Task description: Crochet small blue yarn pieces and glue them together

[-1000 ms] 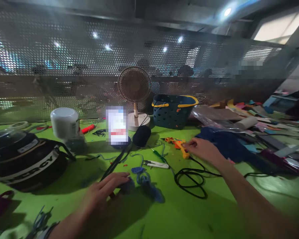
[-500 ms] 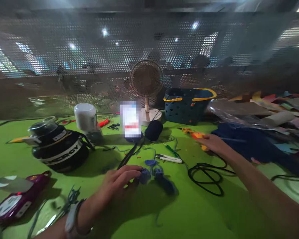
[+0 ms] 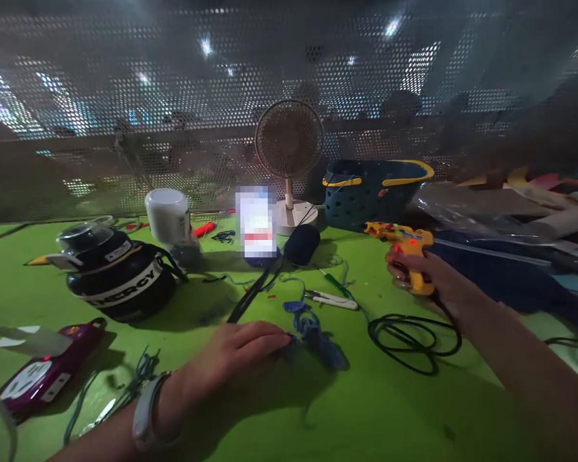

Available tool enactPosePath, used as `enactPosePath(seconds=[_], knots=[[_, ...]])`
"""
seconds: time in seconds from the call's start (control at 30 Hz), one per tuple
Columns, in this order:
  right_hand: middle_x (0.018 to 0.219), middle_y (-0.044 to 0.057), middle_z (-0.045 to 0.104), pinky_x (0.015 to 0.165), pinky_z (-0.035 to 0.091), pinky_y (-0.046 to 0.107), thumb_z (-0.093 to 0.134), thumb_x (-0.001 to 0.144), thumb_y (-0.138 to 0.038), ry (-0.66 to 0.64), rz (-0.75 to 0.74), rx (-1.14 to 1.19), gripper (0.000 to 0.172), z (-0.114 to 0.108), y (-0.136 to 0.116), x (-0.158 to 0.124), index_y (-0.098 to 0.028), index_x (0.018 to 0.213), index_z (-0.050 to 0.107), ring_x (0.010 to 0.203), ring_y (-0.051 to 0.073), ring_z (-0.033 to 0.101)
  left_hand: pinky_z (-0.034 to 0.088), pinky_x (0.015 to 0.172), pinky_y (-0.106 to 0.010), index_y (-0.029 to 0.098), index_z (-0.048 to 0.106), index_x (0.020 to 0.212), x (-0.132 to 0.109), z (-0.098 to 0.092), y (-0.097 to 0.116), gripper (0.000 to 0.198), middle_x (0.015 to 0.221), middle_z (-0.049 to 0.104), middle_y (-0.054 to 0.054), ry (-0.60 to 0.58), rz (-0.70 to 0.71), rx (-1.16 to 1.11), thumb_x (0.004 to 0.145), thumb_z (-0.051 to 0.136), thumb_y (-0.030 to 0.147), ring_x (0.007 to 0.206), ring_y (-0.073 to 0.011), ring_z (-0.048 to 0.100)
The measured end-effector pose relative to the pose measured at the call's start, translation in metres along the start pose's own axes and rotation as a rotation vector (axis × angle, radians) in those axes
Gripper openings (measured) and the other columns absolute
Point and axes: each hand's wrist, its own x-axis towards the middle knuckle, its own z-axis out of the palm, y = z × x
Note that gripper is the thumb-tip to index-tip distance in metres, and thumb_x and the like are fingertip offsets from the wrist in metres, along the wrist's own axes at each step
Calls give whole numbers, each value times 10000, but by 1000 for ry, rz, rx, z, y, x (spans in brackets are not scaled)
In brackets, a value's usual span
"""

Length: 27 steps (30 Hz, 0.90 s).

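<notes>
My right hand [image 3: 436, 273] is wrapped round the grip of a yellow hot glue gun [image 3: 411, 242], raised above the table with its nozzle pointing left and a small red light on its side. A black cable [image 3: 417, 343] lies coiled below it. At the front centre, my left hand [image 3: 236, 356], with a pale band on its wrist, has its fingers closed at the edge of a blue crochet piece [image 3: 324, 346]; the fingertips partly hide it. Just behind that lie white-handled thread snips [image 3: 334, 300] and a green-handled crochet hook [image 3: 336, 283].
A phone [image 3: 256, 224] with a blurred screen stands before a fan [image 3: 289, 144]. Dark yarn [image 3: 302, 245] lies beside it. A dark basket [image 3: 366, 199] stands behind the glue gun. On the left are a black bottle [image 3: 120, 282], a white tub [image 3: 167, 215] and a purple power strip [image 3: 45, 369].
My right hand has lifted the glue gun off the table and tipped it more upright. My left hand has shifted slightly right over the crochet piece. The camera view has moved a little.
</notes>
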Motion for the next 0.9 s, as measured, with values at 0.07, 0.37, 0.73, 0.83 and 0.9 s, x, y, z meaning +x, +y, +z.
enactPosePath(seconds=[0.07, 0.37, 0.73, 0.83, 0.9], knots=[[534, -11, 558, 380, 382, 167, 801, 630, -317, -75, 34, -8, 251, 4, 2, -6, -151, 749, 654, 455, 89, 475, 589, 707, -256, 158, 574, 1200, 3, 2, 2, 300, 1012, 726, -93, -30, 22, -14, 900, 565, 144, 850, -159, 702], [954, 74, 705, 514, 454, 200, 781, 713, -387, -501, 241, -210, 342, 26, 2, -37, -159, 942, 669, 599, 106, 595, 492, 640, -298, 166, 614, 1079, 15, 11, 7, 234, 902, 749, -52, -38, 65, 82, 857, 563, 111, 729, -159, 674], [683, -21, 591, 396, 310, 177, 753, 700, -521, -628, 311, -280, 428, 28, 10, -49, -185, 904, 585, 443, 50, 408, 552, 685, -317, 120, 554, 1243, 12, -1, 12, 305, 1002, 717, -117, -123, 108, 120, 952, 499, 196, 847, -202, 660], [583, -44, 526, 396, 285, 184, 724, 693, -584, -611, 309, -260, 451, 29, 8, -55, -166, 819, 609, 421, 47, 368, 548, 678, -335, 110, 568, 1238, 9, -3, 13, 304, 1045, 701, -138, -142, 123, 175, 969, 466, 208, 890, -224, 650], [481, -62, 451, 383, 243, 187, 676, 724, -617, -612, 334, -271, 464, 30, 9, -57, -158, 723, 612, 390, 45, 316, 545, 696, -337, 126, 574, 1234, 8, -3, 11, 296, 1051, 695, -129, -93, 110, 192, 974, 443, 176, 914, -221, 644]])
